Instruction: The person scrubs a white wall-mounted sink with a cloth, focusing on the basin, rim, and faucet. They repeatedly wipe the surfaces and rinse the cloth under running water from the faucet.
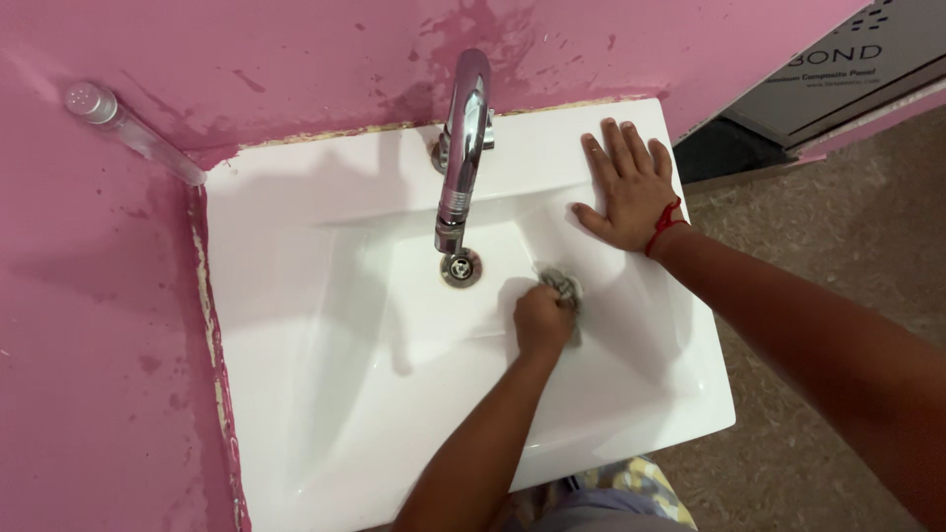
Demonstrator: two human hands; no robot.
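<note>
1. Left hand (540,320) is closed in a fist around a grey scrub pad (562,286); the pad is bunched, with part of it sticking out past the knuckles. It is pressed on the basin floor of the white sink (296,394), just right of the drain (460,267).
2. Right hand (631,187) lies flat, fingers spread, holding nothing. It is planted on the sink's back-right ledge near the corner, with a red thread bracelet (666,225) at the wrist.
3. Doing the scrub well, as I judge it: keep the pad flat on the glaze rather than balled up, so more of it meets the surface. Work short overlapping strokes from the drain out toward the right slope. Keep the wrist clear of the chrome tap (461,148), which overhangs the drain.
4. The braced right hand looks useful for balance. The ledge is glossy, so that palm could slide if it is wet; I cannot tell whether it is.
5. Surface: the sink is a white, shiny rectangle, and I see no obvious dirt on it. Its back and left edges show a rough, cracked seam.
6. Room: a pink wall (99,345) stands behind and to the left, blotchy with darker stains around the tap. A clear plastic tube (128,128) leans at the back-left corner.
7. To the right are a speckled floor (847,246) and a grey panel (857,69) at the top right.
</note>
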